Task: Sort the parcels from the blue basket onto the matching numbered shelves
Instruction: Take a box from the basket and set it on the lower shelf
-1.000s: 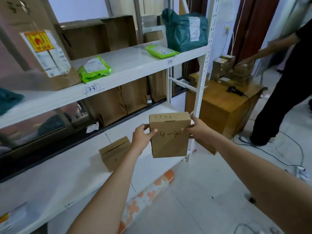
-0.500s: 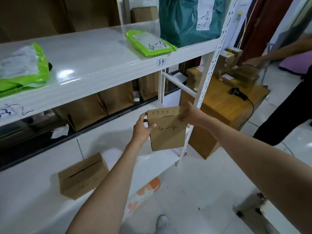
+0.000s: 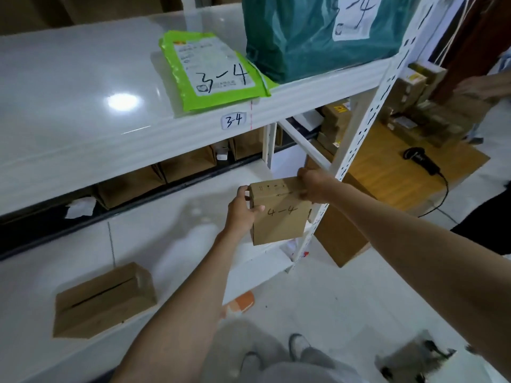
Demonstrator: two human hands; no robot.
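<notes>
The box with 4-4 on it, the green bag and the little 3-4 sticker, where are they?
4-4 box [image 3: 279, 217], head view, its front face.
Green bag [image 3: 213, 70], head view, its white label.
3-4 sticker [image 3: 233, 121], head view, its middle.

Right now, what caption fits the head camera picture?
Both hands hold the 4-4 box at the lower shelf.

Upper shelf [image 3: 83, 78]: white, glossy; edge label "3-4" [image 3: 233, 120].
On upper shelf: green mailer [image 3: 213, 70] marked "3-4", lying flat at the front edge; teal bag [image 3: 304, 37] just right of it, touching its corner.
Lower shelf [image 3: 166, 230]: white; one closed brown box [image 3: 103, 301] near its front left.
Behind lower shelf: brown cartons [image 3: 154, 178] in a row.
Floor [image 3: 318, 299]: pale tiles.
Counter [image 3: 401, 172]: wooden, right of the rack; small boxes [image 3: 420, 111] and a black scanner [image 3: 421, 161] on it.
</notes>
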